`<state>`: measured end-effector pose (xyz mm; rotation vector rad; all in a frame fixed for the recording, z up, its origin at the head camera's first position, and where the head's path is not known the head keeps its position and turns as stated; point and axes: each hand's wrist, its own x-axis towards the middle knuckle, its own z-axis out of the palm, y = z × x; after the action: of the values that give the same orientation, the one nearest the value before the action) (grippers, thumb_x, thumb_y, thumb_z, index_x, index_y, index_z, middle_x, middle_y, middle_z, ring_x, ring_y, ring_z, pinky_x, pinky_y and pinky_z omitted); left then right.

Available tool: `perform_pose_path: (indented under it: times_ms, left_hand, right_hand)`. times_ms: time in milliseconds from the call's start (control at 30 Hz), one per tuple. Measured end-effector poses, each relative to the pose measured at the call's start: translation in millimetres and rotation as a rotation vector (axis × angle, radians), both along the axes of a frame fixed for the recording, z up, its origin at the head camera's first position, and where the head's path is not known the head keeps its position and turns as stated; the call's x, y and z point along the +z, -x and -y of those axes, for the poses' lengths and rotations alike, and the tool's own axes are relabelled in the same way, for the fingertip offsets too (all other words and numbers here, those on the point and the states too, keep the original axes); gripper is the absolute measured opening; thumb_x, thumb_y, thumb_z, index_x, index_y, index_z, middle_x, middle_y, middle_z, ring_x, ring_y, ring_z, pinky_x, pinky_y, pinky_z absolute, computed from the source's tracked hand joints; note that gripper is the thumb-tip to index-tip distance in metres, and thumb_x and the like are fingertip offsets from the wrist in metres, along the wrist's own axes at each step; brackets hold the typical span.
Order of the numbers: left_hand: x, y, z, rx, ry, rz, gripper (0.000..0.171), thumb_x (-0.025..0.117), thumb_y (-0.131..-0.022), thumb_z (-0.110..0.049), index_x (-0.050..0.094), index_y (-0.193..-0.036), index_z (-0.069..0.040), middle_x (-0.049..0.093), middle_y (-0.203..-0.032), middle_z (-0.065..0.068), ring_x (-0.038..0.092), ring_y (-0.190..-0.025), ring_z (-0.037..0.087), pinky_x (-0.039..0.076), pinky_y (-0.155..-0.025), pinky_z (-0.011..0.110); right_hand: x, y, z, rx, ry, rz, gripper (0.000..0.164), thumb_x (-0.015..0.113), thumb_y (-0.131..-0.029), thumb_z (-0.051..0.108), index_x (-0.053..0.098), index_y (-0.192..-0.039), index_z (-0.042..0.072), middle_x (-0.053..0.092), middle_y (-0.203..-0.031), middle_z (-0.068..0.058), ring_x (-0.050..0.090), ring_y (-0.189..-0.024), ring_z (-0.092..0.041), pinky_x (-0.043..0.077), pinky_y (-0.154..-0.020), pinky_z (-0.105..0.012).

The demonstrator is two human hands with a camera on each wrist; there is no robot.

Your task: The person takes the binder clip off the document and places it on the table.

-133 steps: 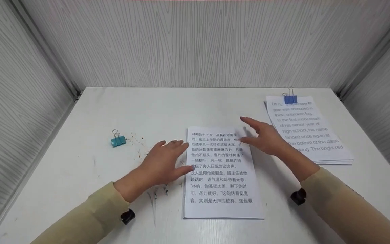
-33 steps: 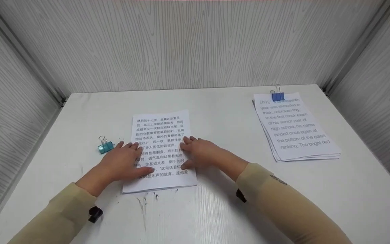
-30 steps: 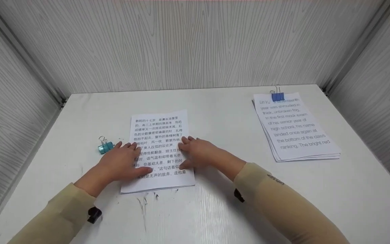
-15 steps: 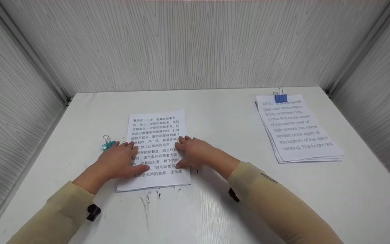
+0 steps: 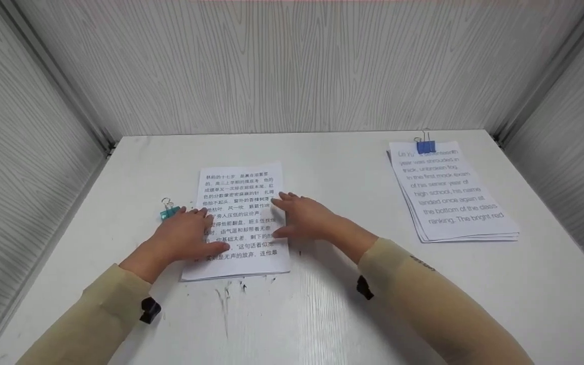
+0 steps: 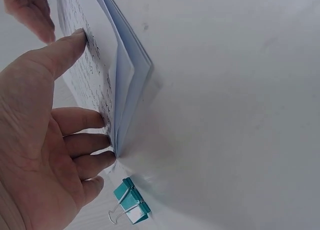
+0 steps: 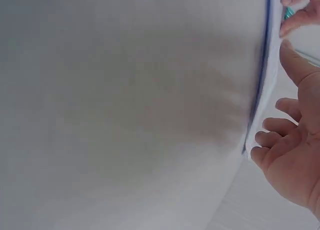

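Observation:
A stack of printed paper [image 5: 241,185] with Chinese text lies left of centre on the table in the head view. My left hand [image 5: 183,235] is at its left edge, thumb laid on the top sheet and the other fingers extended along the side. In the left wrist view the sheets [image 6: 125,72] fan slightly apart at the near left corner. My right hand [image 5: 307,218] is at the opposite edge, fingers loosely bent, fingertips right at the paper's side. Just beyond my left fingertips sits a teal binder clip [image 5: 169,213], partly hidden by them in the head view.
A second stack of paper [image 5: 449,197] with English text lies at the right, a blue binder clip [image 5: 426,147] on its top edge. Dark marks [image 5: 226,291] show on the white table [image 5: 332,314]. Grey wood-grain panels [image 5: 292,66] stand behind and at both sides.
Since the earliest frame the Chinese-text stack has moved left and away, and both hands have come onto its edges. In the last half second my right hand has shifted slightly farther from me.

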<state>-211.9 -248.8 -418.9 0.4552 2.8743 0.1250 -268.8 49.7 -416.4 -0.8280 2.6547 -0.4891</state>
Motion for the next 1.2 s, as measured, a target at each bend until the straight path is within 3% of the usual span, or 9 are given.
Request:
perform_pose_path:
  times_ms: [233,400,567,833,1033,1200]
  left_hand:
    - [0.9,2.3,-6.2,0.000,0.028,-0.050,0.087,0.067,-0.095,-0.063,0.060,-0.143,0.009,0.055,-0.151,0.030,0.047,-0.145,0.047,0.024,-0.124,0.067]
    - [12.8,11.2,-31.9,0.014,-0.017,-0.109,0.090,0.066,-0.096,-0.064,0.054,-0.151,0.006,0.052,-0.156,0.027,0.044,-0.148,0.043,0.023,-0.126,0.062]
    - [28.1,22.6,-80.4,-0.029,-0.067,-0.136,0.094,0.062,-0.098,-0.067,0.045,-0.159,0.001,0.045,-0.163,0.020,0.038,-0.154,0.038,0.018,-0.130,0.055]
    - [41.9,31.7,-176.9,-0.224,-0.098,-0.152,0.094,0.053,-0.101,-0.071,0.038,-0.164,-0.003,0.036,-0.169,0.014,0.031,-0.158,0.030,0.013,-0.132,0.047]
    - [36.2,27.2,-243.0,-0.345,-0.075,-0.182,0.093,0.052,-0.101,-0.072,0.037,-0.165,-0.007,0.035,-0.171,0.012,0.032,-0.158,0.028,0.014,-0.132,0.045]
    - [26.3,21.9,-282.6,-0.398,-0.062,-0.185,0.091,0.050,-0.101,-0.072,0.037,-0.166,-0.009,0.035,-0.171,0.009,0.031,-0.158,0.026,0.015,-0.131,0.044]
  right_hand:
    - [25.7,9.1,-70.2,-0.064,0.063,-0.064,0.082,0.076,-0.098,0.046,0.039,-0.166,0.016,0.029,-0.173,-0.008,0.025,-0.160,-0.031,0.024,-0.129,-0.050]
    - [32.6,11.8,-145.9,-0.128,0.062,-0.117,0.081,0.074,-0.100,0.045,0.037,-0.166,0.013,0.028,-0.173,-0.013,0.026,-0.159,-0.038,0.024,-0.128,-0.055]
    - [33.1,6.8,-221.5,-0.241,0.040,-0.125,0.086,0.071,-0.101,0.051,0.035,-0.166,0.009,0.027,-0.172,-0.020,0.025,-0.157,-0.045,0.025,-0.125,-0.061]
    - [30.2,-5.6,-304.3,-0.402,-0.001,-0.085,0.099,0.070,-0.097,0.063,0.031,-0.166,0.004,0.026,-0.170,-0.027,0.023,-0.155,-0.052,0.024,-0.122,-0.069]
    - [22.8,-12.5,-337.1,-0.459,-0.018,-0.043,0.102,0.070,-0.097,0.062,0.027,-0.166,0.000,0.022,-0.170,-0.029,0.021,-0.153,-0.056,0.024,-0.121,-0.071]
    - [13.5,-12.7,-350.0,-0.504,-0.048,-0.012,0.099,0.071,-0.098,0.056,0.026,-0.166,-0.001,0.020,-0.169,-0.031,0.020,-0.153,-0.058,0.025,-0.120,-0.071]
